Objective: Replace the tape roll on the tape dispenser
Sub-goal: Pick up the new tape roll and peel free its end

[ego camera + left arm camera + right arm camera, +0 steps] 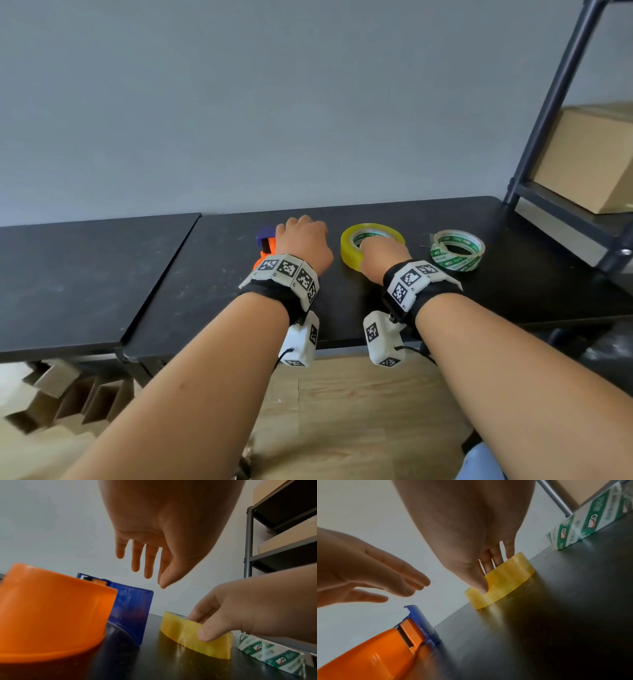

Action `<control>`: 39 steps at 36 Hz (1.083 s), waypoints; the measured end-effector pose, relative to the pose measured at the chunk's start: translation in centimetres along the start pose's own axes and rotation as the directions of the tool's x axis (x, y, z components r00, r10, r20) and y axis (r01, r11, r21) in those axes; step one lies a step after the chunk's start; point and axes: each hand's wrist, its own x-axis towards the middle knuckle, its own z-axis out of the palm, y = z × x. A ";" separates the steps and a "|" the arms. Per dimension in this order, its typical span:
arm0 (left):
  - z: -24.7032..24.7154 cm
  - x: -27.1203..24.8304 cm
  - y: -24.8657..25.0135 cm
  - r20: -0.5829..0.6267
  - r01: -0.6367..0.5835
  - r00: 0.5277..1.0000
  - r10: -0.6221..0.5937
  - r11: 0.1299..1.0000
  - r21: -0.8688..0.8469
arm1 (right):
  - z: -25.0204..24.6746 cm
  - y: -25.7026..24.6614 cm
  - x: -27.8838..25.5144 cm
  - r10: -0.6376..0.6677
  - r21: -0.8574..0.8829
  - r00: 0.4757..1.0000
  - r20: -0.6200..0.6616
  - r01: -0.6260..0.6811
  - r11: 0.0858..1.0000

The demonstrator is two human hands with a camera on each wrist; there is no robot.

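An orange tape dispenser with a blue front part lies on the black table. My left hand hovers just above it, fingers straight and apart, touching nothing. To its right a yellow tape roll lies flat. My right hand pinches this roll, thumb on the outer wall and fingers inside the core. The roll rests on the table. The dispenser's inside is hidden.
A thin roll with green-and-white print lies to the right of the yellow one. A dark metal shelf with a cardboard box stands at the table's right end. A grey wall runs behind the table.
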 end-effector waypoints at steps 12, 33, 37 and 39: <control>-0.4 -1.4 -0.8 -0.038 0.041 0.998 -0.048 0.981 -0.188 | 0.5 0.6 -2.8 0.028 0.284 0.984 -0.173 0.023 0.959; -4.8 -2.4 0.3 0.040 0.107 0.989 -0.142 0.507 -0.856 | -3.3 -0.6 -6.9 -0.026 0.951 0.980 -0.198 0.198 0.236; -5.3 -2.7 -0.2 0.049 0.110 0.987 -0.152 0.426 -0.898 | -3.2 -1.4 -6.9 -0.057 0.966 0.981 -0.184 0.192 0.172; -5.4 -2.7 -0.5 0.045 0.106 0.986 -0.161 0.398 -0.911 | -3.3 -1.7 -6.8 -0.053 0.971 0.983 -0.177 0.183 0.153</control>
